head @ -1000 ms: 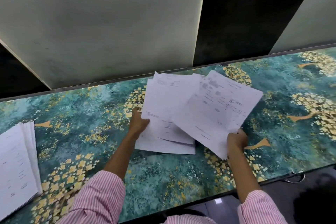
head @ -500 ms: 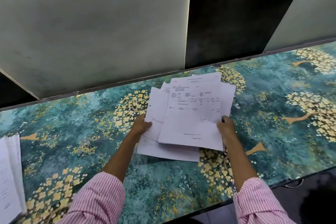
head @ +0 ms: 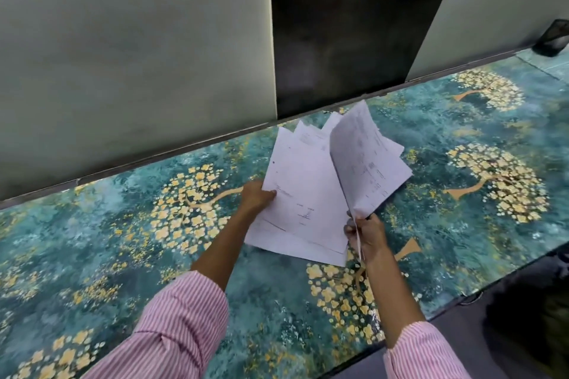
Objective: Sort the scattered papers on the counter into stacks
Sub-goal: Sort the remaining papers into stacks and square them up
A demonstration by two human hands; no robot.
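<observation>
White papers (head: 304, 194), fanned over the counter (head: 123, 224): we grip their left edge with our left hand (head: 257, 197); our right hand (head: 366, 232) pinches upturned sheets (head: 366, 163).

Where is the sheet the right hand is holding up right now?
In the head view, the raised sheet stands tilted right of centre, pinched at its lower corner by the right hand, just right of the papers the left hand holds.
</observation>
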